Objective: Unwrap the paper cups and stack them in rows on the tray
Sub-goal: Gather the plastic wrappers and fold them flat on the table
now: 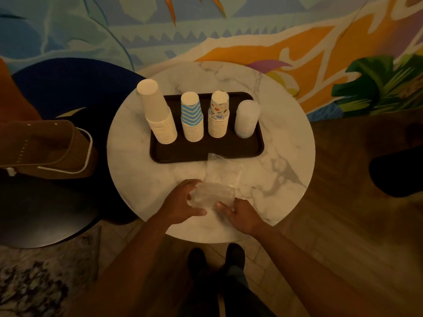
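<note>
**Cups stacked on tray, wrap in hands**

Tray at bench centre. One row, 9 to 3 o'clock: plain cups, blue cups, patterned cups, clear stack. Cup stacks base up. At 6 o'clock of tray, left hand and right hand both grip crumpled wrap. Flat wrap overlaps the tray's near edge.

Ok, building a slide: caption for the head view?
Left hand and right hand hold crumpled clear wrap over a marble table, four stacks lined up on the tray behind.
</note>
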Demonstrator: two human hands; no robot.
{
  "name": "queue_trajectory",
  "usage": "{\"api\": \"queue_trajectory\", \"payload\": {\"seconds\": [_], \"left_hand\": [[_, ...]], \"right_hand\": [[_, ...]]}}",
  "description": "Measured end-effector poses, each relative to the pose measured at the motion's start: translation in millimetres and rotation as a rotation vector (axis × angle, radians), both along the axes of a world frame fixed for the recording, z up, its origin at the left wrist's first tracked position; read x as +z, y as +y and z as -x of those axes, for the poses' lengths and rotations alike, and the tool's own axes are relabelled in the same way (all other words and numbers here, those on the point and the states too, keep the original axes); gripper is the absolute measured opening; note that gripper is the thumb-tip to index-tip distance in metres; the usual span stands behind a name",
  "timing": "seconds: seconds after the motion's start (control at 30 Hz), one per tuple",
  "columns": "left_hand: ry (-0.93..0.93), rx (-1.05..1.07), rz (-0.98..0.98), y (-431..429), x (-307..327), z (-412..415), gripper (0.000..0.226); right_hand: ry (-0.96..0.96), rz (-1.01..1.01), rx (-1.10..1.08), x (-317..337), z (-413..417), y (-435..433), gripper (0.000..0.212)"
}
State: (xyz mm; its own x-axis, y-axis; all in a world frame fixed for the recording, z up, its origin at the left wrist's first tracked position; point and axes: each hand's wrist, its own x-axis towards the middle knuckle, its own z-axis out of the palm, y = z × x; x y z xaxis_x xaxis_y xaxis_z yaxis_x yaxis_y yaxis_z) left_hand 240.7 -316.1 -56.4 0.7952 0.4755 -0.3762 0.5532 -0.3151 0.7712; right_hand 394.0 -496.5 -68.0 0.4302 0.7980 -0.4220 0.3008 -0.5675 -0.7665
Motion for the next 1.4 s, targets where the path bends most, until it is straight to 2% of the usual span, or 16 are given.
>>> {"api": "queue_trajectory", "payload": {"seconds": [0.13,0.17,0.27,0.57,0.7,0.87,0.97,1.07,1.13,1.2,1.23,1.3,1.4], "left_hand": [[0.144,0.021,0.015,-4,5,-22,0.024],[0.157,0.021,0.007,-4,2,-25,0.022],[0.201,0.056,-0.039,-4,-11,-31,0.048],[0.288,0.058,-0.198,-7,-36,-42,0.077],[0.325,0.037,-0.258,-9,-37,-47,0.083],[0.390,0.052,-0.281,-14,-33,-54,0.083],[0.301,0.148,-0.374,-21,-22,-53,0.071],[-0.002,0.231,-0.494,-27,-9,-45,0.054],[-0.156,0.041,-0.559,-28,-2,-39,0.072],[-0.128,-0.260,-0.668,-28,1,-36,0.090],[-0.093,-0.387,-0.744,-30,-1,-36,0.091],[-0.048,-0.512,-0.841,-32,-10,-37,0.086],[-0.048,-0.525,-0.872,-33,-22,-45,0.069]], "right_hand": [[0.067,0.053,-0.064,-1,-9,3,0.046],[0.085,0.062,-0.092,-2,-12,4,0.046],[0.052,0.108,-0.150,-4,-18,9,0.047],[0.257,0.089,-0.523,-24,-20,11,0.027],[0.234,0.108,-0.546,-24,-23,10,0.041],[0.196,0.175,-0.518,-21,-28,17,0.032],[0.218,0.202,-0.512,-19,-33,21,0.031],[0.241,0.236,-0.486,-15,-40,24,0.029],[0.263,0.252,-0.472,-15,-45,25,0.027],[0.279,0.268,-0.447,-15,-50,26,0.027],[0.284,0.276,-0.435,-14,-51,26,0.027],[0.280,0.285,-0.419,-12,-53,28,0.027],[0.272,0.300,-0.411,-11,-55,28,0.027]]}}
